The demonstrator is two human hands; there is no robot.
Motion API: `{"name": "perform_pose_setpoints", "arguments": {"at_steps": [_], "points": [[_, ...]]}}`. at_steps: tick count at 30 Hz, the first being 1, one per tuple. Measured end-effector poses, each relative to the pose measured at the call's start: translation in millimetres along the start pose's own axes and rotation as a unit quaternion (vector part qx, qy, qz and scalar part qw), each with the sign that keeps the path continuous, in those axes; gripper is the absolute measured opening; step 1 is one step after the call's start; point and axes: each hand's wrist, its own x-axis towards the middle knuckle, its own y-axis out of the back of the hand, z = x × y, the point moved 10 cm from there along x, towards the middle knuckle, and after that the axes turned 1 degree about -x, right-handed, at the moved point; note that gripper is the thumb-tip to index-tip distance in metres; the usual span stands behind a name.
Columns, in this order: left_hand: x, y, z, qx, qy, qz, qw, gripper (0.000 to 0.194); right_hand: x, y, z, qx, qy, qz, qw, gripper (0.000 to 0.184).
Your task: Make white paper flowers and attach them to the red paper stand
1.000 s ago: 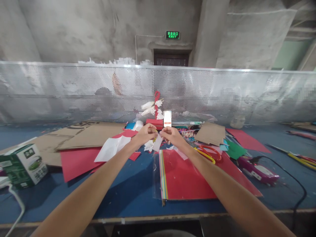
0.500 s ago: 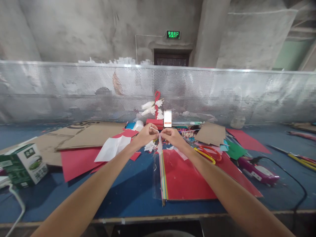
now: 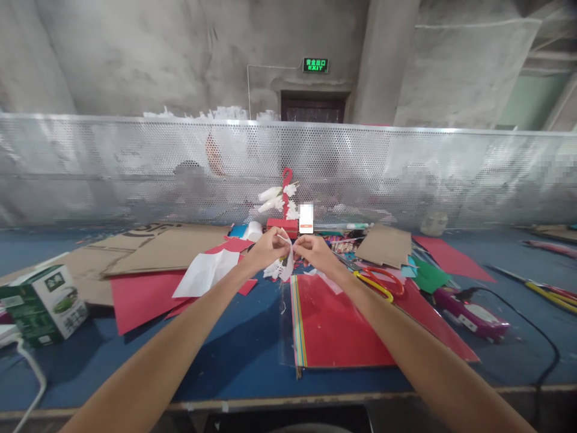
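Note:
Between my two hands hangs a thin strip of white paper (image 3: 289, 268), curved and held up above the table. My left hand (image 3: 269, 248) pinches its upper left part between thumb and fingers. My right hand (image 3: 312, 248) is closed at the strip's right edge, fingertips pressed together. Just beneath lies a white paper flower (image 3: 273, 270), partly covered by the strip. Behind my hands stands a red hooked stand (image 3: 287, 195) on a red base, with white paper flowers (image 3: 292, 209) and white buds (image 3: 270, 193) attached.
A pack of red and coloured sheets (image 3: 342, 328) lies under my right forearm. Scissors (image 3: 376, 282) with red and yellow handles rest beside it. Cardboard (image 3: 155, 249), a white sheet (image 3: 205, 273) and a green box (image 3: 45, 304) are left. A purple device (image 3: 471, 313) with a cable sits right.
The white strip has swung from hanging nearly straight to a wider curve, and more of its face shows. Both hands stay in almost the same place.

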Motion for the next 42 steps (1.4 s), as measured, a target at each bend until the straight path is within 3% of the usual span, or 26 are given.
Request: {"name": "perform_pose_setpoints", "arguments": {"at_steps": [11, 28, 34, 42], "points": [[3, -2.1, -5, 0.008, -0.009, -0.011, 1.0, 0.029, 0, 1, -1, -0.019, 0.005, 0.002, 1.0, 0.013], [6, 1.6, -5, 0.023, -0.034, 0.002, 0.999, 0.025, 4, 4, 8, 0.039, -0.007, 0.001, 0.999, 0.016], [3, 0.4, -1, 0.048, -0.035, -0.004, 0.998, 0.028, 1, -1, 2, -0.004, 0.016, -0.018, 1.0, 0.021], [5, -0.2, -4, 0.031, -0.033, -0.009, 0.999, 0.026, 2, 3, 2, -0.019, 0.022, 0.002, 1.0, 0.015]]}}
